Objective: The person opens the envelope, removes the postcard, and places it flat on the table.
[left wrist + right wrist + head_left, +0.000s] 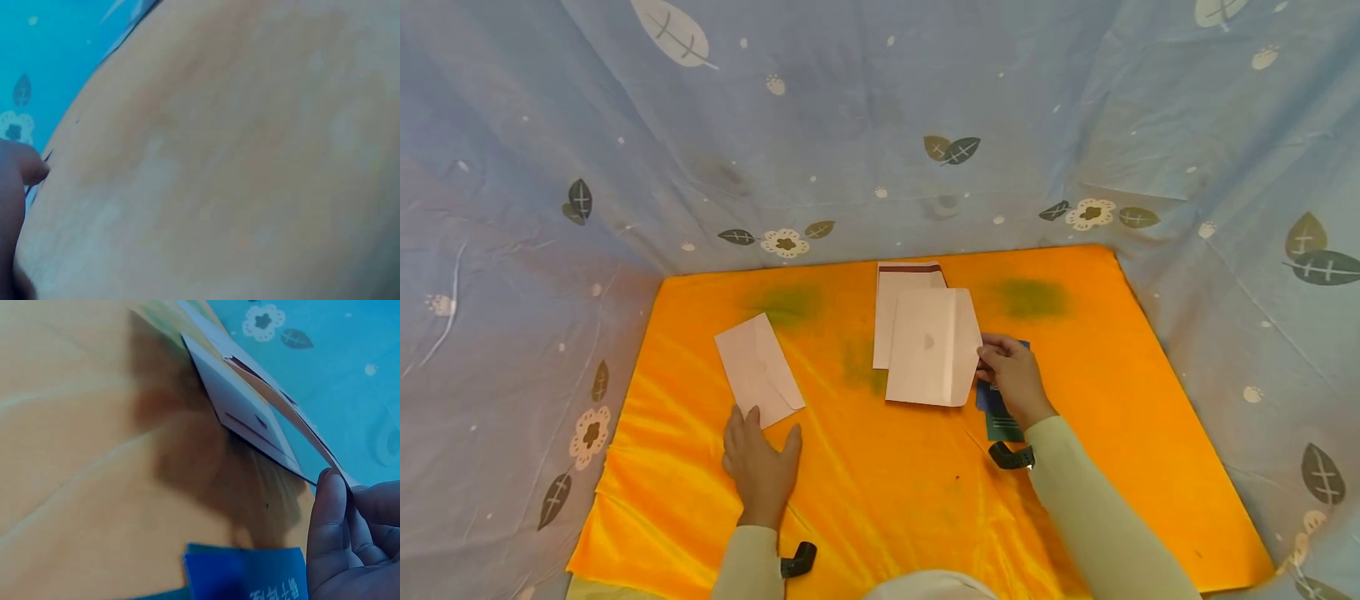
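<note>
My right hand [1013, 379] pinches the flap edge of a pale envelope [921, 346] between thumb and fingers. In the right wrist view that envelope [294, 415] is seen edge-on, raised above the cloth. Partly behind it lies a white paper item [883, 321] with a dark red stripe near its top. My left hand [762, 467] has relaxed, spread fingers, with fingertips right at the lower edge of a closed pale pink envelope [756, 362]. The left wrist view shows part of that hand [15, 200] and the cloth.
Under and beside my right hand lie a blue card [244, 575] and a green card [1003, 427] with print on them. An orange cloth [880, 492] with wrinkles covers the table. Patterned blue curtains [850, 125] enclose its back and sides.
</note>
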Demonstrator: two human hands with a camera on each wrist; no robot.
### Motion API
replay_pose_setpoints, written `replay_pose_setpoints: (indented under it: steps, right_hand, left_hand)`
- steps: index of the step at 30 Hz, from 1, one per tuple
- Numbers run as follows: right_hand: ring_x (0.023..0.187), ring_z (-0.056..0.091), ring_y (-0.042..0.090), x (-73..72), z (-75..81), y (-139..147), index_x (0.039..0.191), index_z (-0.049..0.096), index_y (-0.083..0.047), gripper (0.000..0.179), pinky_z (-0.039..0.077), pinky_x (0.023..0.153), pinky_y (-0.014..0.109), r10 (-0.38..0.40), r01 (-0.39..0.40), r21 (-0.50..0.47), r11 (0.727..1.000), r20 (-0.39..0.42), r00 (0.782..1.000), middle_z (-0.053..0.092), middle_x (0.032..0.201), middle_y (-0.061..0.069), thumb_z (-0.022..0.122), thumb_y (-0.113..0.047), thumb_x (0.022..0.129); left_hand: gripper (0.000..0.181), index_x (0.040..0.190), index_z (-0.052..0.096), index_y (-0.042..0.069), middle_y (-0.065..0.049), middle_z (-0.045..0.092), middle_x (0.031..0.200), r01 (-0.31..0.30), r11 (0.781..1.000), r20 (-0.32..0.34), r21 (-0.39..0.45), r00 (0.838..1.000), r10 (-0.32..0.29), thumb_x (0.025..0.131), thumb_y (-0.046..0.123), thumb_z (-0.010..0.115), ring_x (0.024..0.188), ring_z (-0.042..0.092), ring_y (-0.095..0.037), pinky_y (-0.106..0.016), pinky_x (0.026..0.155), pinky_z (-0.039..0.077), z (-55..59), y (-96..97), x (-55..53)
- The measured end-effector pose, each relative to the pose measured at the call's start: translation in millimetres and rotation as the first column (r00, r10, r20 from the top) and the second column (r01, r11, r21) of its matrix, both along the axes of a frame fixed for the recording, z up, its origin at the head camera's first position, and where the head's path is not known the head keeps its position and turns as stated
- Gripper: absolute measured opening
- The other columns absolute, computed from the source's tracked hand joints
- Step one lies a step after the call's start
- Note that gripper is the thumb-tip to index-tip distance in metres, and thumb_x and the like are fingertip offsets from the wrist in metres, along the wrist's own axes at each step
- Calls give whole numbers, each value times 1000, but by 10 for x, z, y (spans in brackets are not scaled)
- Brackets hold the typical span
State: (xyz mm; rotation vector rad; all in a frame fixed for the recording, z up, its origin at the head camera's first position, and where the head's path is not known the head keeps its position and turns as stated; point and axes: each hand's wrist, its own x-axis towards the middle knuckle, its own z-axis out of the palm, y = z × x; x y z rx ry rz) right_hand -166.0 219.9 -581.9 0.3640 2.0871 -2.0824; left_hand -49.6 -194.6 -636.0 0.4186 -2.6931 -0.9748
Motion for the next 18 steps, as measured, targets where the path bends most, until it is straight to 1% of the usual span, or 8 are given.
replay_pose_setpoints:
  steps: [2,5,8,11,14,18]
  right_hand:
    - [104,69,25,-58,15,-34,156,54,0,48,60,90,30,-5,5,-6,1000,7,1000,65,134,20,62,-20,114]
    - [105,68,26,-143,47,-89,157,55,-3,47,60,91,32,-19,19,-7,1000,20,1000,66,134,18,62,-21,113]
    - [104,67,26,-235,68,-137,157,56,-4,46,59,92,33,-29,29,-19,999,21,999,65,133,17,61,-19,114]
    - [101,66,25,-335,75,-181,155,57,-2,44,59,91,33,-40,41,-36,999,14,999,65,130,18,60,-16,114]
    - [100,67,24,-431,85,-222,153,58,-1,42,60,92,33,-48,49,-37,998,19,999,66,128,18,61,-15,113]
    - [100,67,25,-542,106,-284,154,57,0,42,60,92,34,-38,39,-19,999,23,999,65,129,19,60,-12,114]
  left_hand:
    - [75,155,51,-1,-23,22,176,-14,1000,7,-22,1000,14,98,40,78,157,21,-47,-75,112,21,-19,11,-6]
    - [72,154,52,2,-22,23,176,-15,999,21,-50,1000,17,99,42,76,157,22,-47,-74,113,21,-28,24,-14]
    - [71,154,52,2,-21,24,176,-10,999,23,-51,1000,11,99,42,76,157,22,-47,-74,113,21,-11,32,-18]
    - [70,154,52,3,-21,24,176,2,999,28,-48,1000,0,101,42,75,157,22,-47,-73,113,20,9,37,-19]
    - [70,155,52,3,-20,23,176,6,999,36,-51,999,-4,101,43,74,157,21,-47,-73,113,20,12,36,-12]
    - [71,155,51,4,-20,22,176,7,998,44,-55,999,-4,101,44,74,158,20,-47,-72,114,20,1,32,-2]
